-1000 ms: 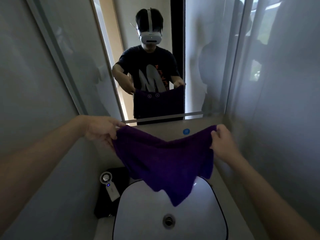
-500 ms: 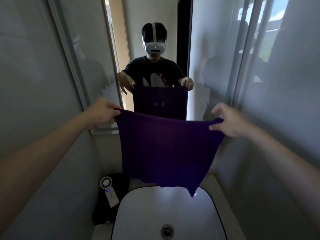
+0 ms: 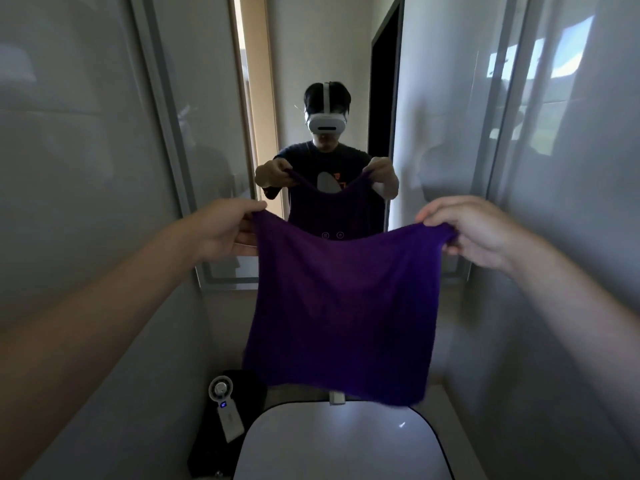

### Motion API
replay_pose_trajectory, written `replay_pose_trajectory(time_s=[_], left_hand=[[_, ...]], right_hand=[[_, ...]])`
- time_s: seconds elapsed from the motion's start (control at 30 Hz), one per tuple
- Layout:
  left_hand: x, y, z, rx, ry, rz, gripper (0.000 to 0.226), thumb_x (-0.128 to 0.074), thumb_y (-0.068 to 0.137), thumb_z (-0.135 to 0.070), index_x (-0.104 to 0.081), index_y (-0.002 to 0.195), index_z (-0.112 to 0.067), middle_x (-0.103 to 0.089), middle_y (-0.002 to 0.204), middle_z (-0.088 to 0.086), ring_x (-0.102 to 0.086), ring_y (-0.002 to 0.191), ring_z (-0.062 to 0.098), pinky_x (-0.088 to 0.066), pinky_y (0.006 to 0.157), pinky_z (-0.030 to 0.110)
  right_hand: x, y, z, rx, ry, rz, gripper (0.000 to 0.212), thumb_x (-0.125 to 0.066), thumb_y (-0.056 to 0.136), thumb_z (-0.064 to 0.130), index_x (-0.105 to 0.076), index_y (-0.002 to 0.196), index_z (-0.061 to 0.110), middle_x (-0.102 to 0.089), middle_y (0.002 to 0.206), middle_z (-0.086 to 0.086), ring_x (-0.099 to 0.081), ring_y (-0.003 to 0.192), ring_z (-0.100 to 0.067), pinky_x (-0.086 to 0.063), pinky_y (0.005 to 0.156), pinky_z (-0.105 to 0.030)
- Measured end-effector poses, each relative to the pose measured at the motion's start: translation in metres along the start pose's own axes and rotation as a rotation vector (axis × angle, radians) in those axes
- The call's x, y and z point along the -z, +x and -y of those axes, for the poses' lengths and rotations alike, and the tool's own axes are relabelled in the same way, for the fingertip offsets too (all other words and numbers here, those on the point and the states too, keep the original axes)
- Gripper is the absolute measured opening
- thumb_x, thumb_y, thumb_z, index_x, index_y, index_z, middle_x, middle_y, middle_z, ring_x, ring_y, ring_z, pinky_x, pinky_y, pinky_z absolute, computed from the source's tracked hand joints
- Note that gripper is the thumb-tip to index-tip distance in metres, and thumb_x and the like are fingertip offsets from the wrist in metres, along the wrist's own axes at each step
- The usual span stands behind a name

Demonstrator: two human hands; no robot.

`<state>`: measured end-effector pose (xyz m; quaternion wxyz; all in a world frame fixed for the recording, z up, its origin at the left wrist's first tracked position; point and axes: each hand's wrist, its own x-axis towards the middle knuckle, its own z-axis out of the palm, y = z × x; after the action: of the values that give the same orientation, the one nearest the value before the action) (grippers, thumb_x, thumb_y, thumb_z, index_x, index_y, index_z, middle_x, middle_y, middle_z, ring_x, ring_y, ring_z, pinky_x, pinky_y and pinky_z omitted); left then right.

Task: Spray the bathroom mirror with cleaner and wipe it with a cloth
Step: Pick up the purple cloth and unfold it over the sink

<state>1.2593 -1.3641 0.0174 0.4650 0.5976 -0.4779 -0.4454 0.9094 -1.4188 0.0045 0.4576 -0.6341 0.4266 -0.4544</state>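
Observation:
A purple cloth (image 3: 343,306) hangs spread out in front of me, held by its two top corners. My left hand (image 3: 225,233) pinches the left corner and my right hand (image 3: 474,233) pinches the right corner. Its top edge sags a little between them. Behind it the bathroom mirror (image 3: 329,64) fills the wall ahead and reflects me holding the cloth. The cloth hides the mirror's lower middle part. No spray bottle is in view.
A white basin (image 3: 339,445) sits below the cloth. Left of it a small white hand-held fan (image 3: 225,407) leans on a black object (image 3: 207,455). Grey walls close in on both sides, and the mirror's frame (image 3: 221,282) ends just above the counter.
Both hands have risen with the cloth, from low over the basin to mirror height. The cloth now hangs flatter and fuller, and the view has tilted upward.

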Motion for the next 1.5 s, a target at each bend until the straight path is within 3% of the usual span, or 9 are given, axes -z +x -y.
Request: replay_pose_trajectory(time_s=[0.13, 0.3, 0.43, 0.6, 0.77, 0.83, 1.03, 1.3, 1.5], left_hand=[[-0.027, -0.015, -0.01, -0.144, 0.038, 0.122, 0.026, -0.06, 0.102, -0.034, -0.071, 0.091, -0.014, -0.076, 0.084, 0.005, -0.077, 0.076, 0.018, -0.062, 0.065, 0.03], [-0.065, -0.05, -0.012, -0.392, 0.422, 0.054, 0.047, -0.065, 0.096, -0.044, -0.072, 0.096, 0.003, -0.077, 0.087, 0.018, -0.076, 0.076, 0.024, -0.064, 0.068, 0.03], [-0.066, -0.066, 0.001, -0.503, 0.596, -0.024, 0.054, -0.085, 0.072, -0.046, -0.066, 0.096, -0.002, -0.071, 0.097, 0.021, -0.068, 0.082, 0.031, -0.059, 0.081, 0.05], [-0.054, -0.059, 0.008, -0.57, 0.41, -0.004, 0.008, -0.075, 0.09, -0.006, -0.067, 0.091, -0.009, -0.07, 0.091, 0.007, -0.068, 0.083, 0.016, -0.06, 0.083, 0.035], [-0.04, -0.061, 0.009, -0.555, 0.057, 0.053, 0.01, -0.06, 0.098, -0.003, -0.064, 0.095, -0.012, -0.073, 0.09, 0.001, -0.071, 0.081, 0.009, -0.059, 0.073, 0.023], [-0.03, -0.061, 0.009, -0.547, -0.005, 0.045, 0.009, -0.06, 0.099, -0.006, -0.063, 0.095, -0.014, -0.073, 0.092, -0.002, -0.07, 0.085, 0.011, -0.059, 0.074, 0.026], [-0.004, -0.064, 0.026, -0.439, 0.024, -0.044, 0.019, -0.052, 0.104, -0.007, -0.059, 0.091, -0.019, -0.07, 0.079, -0.01, -0.067, 0.071, 0.002, -0.052, 0.06, 0.017], [0.0, -0.071, 0.061, -0.238, -0.41, -0.066, 0.016, -0.053, 0.105, -0.015, -0.068, 0.11, -0.015, -0.075, 0.099, 0.001, -0.073, 0.091, 0.013, -0.062, 0.084, 0.028], [0.015, -0.079, 0.079, -0.094, -0.564, -0.145, 0.035, -0.057, 0.103, -0.025, -0.065, 0.129, -0.003, -0.074, 0.118, 0.012, -0.072, 0.103, 0.022, -0.062, 0.087, 0.031]], right_hand=[[-0.035, -0.017, 0.031, -0.135, 0.267, 0.289, 0.025, -0.045, 0.098, 0.003, -0.066, 0.108, -0.004, -0.074, 0.092, -0.021, -0.076, 0.076, -0.028, -0.06, 0.059, -0.027], [-0.069, -0.031, 0.052, -0.253, 0.392, 0.69, 0.071, -0.047, 0.092, 0.04, -0.041, 0.138, -0.014, -0.057, 0.13, -0.039, -0.064, 0.116, -0.048, -0.056, 0.096, -0.048], [-0.077, -0.032, 0.05, -0.266, 0.399, 0.699, 0.088, -0.051, 0.087, 0.053, -0.034, 0.146, -0.011, -0.047, 0.14, -0.04, -0.063, 0.118, -0.047, -0.055, 0.097, -0.052], [-0.083, -0.03, 0.042, 0.073, -0.013, 0.485, 0.041, -0.055, 0.098, 0.019, -0.053, 0.138, 0.009, -0.074, 0.107, -0.016, -0.072, 0.103, -0.025, -0.052, 0.1, -0.042], [-0.095, -0.014, 0.021, 0.196, -0.5, 0.461, 0.066, -0.082, 0.081, 0.023, -0.052, 0.14, 0.033, -0.059, 0.121, 0.003, -0.06, 0.11, -0.009, -0.051, 0.094, -0.024], [-0.101, -0.005, 0.011, 0.148, -0.488, 0.498, 0.043, -0.08, 0.084, 0.022, -0.065, 0.124, 0.023, -0.069, 0.113, 0.006, -0.066, 0.103, -0.007, -0.054, 0.087, -0.019], [-0.103, 0.014, 0.009, 0.208, -0.04, 0.362, 0.009, -0.081, 0.077, 0.011, -0.076, 0.084, 0.014, -0.076, 0.084, -0.004, -0.071, 0.084, -0.016, -0.055, 0.086, -0.036], [-0.154, -0.011, -0.073, -0.102, 0.678, 0.658, 0.075, -0.093, 0.062, 0.04, -0.068, 0.126, 0.009, -0.069, 0.123, -0.011, -0.066, 0.111, -0.026, -0.05, 0.102, -0.042], [-0.225, -0.083, -0.151, -0.358, 0.702, 0.846, 0.06, -0.092, 0.068, 0.026, -0.072, 0.122, 0.012, -0.067, 0.131, -0.012, -0.062, 0.124, -0.032, -0.05, 0.105, -0.045]])
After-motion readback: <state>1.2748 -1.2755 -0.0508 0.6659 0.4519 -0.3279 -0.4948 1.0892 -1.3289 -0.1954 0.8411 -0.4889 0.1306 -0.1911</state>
